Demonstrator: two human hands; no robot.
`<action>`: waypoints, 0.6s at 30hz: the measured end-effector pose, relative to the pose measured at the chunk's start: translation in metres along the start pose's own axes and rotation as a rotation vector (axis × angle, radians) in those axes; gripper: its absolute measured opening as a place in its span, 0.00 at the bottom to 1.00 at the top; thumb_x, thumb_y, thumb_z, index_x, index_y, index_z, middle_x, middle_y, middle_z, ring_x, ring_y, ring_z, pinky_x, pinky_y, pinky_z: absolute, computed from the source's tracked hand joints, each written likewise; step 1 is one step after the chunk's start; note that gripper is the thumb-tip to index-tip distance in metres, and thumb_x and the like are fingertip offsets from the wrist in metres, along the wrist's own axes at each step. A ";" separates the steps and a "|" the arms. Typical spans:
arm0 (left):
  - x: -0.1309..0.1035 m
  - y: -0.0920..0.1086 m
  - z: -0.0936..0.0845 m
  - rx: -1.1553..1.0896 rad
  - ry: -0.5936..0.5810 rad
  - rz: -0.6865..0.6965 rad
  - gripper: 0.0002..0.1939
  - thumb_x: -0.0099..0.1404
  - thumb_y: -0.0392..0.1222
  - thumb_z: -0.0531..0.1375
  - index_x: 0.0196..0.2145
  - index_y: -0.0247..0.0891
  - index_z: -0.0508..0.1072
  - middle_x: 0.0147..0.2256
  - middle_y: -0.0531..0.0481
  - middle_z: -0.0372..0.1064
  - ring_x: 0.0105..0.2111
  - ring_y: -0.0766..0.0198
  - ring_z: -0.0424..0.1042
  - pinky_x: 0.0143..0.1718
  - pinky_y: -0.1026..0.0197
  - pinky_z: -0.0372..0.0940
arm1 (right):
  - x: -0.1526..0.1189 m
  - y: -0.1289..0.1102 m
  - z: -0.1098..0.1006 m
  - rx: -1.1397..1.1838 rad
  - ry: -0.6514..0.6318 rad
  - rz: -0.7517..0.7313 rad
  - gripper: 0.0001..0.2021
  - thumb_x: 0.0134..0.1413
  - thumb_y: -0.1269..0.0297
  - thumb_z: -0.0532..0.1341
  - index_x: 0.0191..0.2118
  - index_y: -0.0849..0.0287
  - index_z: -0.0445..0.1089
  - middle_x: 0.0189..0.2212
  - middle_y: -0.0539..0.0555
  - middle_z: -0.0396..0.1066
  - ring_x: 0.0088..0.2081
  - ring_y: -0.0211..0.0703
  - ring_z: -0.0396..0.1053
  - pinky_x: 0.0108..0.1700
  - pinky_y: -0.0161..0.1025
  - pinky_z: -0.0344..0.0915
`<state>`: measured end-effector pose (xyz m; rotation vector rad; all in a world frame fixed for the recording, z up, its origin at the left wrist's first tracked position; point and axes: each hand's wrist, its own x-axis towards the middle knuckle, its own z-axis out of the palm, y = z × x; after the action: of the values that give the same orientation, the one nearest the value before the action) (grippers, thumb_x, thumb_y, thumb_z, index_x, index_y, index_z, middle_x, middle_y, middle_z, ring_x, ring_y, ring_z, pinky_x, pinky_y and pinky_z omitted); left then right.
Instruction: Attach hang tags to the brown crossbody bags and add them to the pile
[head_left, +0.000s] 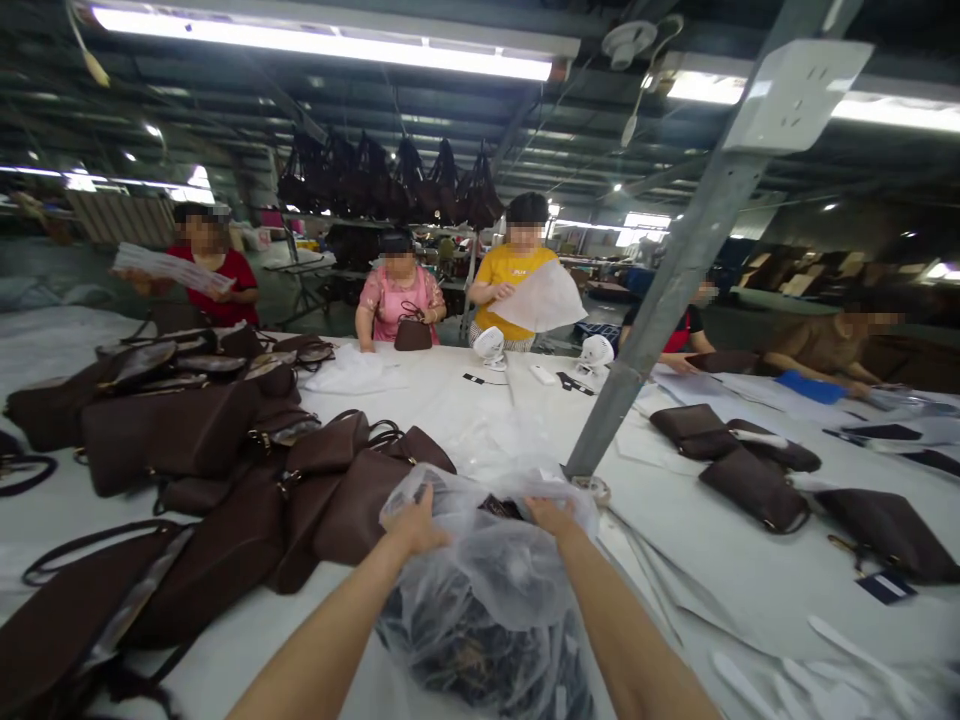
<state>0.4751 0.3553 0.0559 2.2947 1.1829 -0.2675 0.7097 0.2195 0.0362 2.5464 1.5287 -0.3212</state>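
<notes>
A clear plastic bag (510, 570) stands in front of me on the white table, its mouth spread apart. Inside it are many small dark pieces (480, 640), blurred by the film, so I cannot tell their kind. My left hand (416, 528) grips the left side of the bag's rim, thumb raised. On the opposite side my right hand (553, 518) holds the rim, its fingers partly covered by plastic. Between the hands, a dark item (501, 507) shows at the opening. Just left of the bag lies a brown handbag (356, 505).
Brown handbags (180, 430) are heaped on the left. A slanted metal post (652, 310) rises beyond my right hand. More brown bags (754, 488) lie to the right. Two small white fans (490, 346) stand across the table (420, 400), where several co-workers (401, 290) work.
</notes>
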 end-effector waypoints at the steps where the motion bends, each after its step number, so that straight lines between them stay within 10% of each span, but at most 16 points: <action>1: 0.003 0.000 0.015 0.072 -0.021 0.013 0.53 0.49 0.55 0.63 0.67 0.38 0.44 0.63 0.29 0.50 0.62 0.34 0.50 0.58 0.32 0.43 | -0.003 0.005 0.006 0.004 -0.045 -0.011 0.27 0.47 0.60 0.65 0.56 0.49 0.66 0.57 0.62 0.65 0.57 0.63 0.61 0.53 0.59 0.59; 5: 0.017 -0.005 0.040 0.193 -0.057 0.182 0.51 0.52 0.52 0.62 0.67 0.36 0.43 0.65 0.29 0.43 0.65 0.41 0.43 0.62 0.36 0.33 | -0.003 0.011 -0.009 -0.004 -0.141 -0.053 0.31 0.43 0.61 0.68 0.56 0.55 0.66 0.56 0.65 0.66 0.57 0.63 0.62 0.53 0.53 0.60; 11: 0.053 -0.006 0.013 0.216 0.011 0.287 0.53 0.51 0.49 0.65 0.67 0.35 0.42 0.65 0.29 0.42 0.66 0.49 0.44 0.64 0.43 0.32 | -0.031 -0.036 -0.051 0.144 -0.104 -0.371 0.19 0.62 0.56 0.52 0.54 0.54 0.68 0.47 0.58 0.73 0.49 0.49 0.70 0.50 0.40 0.62; 14: 0.073 -0.008 0.002 0.249 0.120 0.279 0.55 0.48 0.46 0.68 0.66 0.33 0.44 0.66 0.29 0.34 0.66 0.49 0.41 0.64 0.45 0.35 | -0.069 -0.072 -0.009 0.164 -0.093 -0.557 0.36 0.59 0.54 0.56 0.67 0.58 0.43 0.51 0.63 0.69 0.48 0.53 0.70 0.48 0.44 0.64; 18: 0.084 -0.018 0.004 0.277 0.165 0.317 0.47 0.48 0.42 0.67 0.63 0.34 0.53 0.66 0.30 0.38 0.65 0.46 0.44 0.63 0.46 0.40 | -0.099 -0.097 0.064 -0.164 0.116 -0.399 0.32 0.56 0.75 0.54 0.65 0.52 0.49 0.40 0.62 0.72 0.37 0.53 0.72 0.37 0.46 0.67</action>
<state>0.5105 0.4200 0.0115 2.7494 0.8807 -0.1315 0.5721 0.1650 -0.0019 2.1590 2.0131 -0.0874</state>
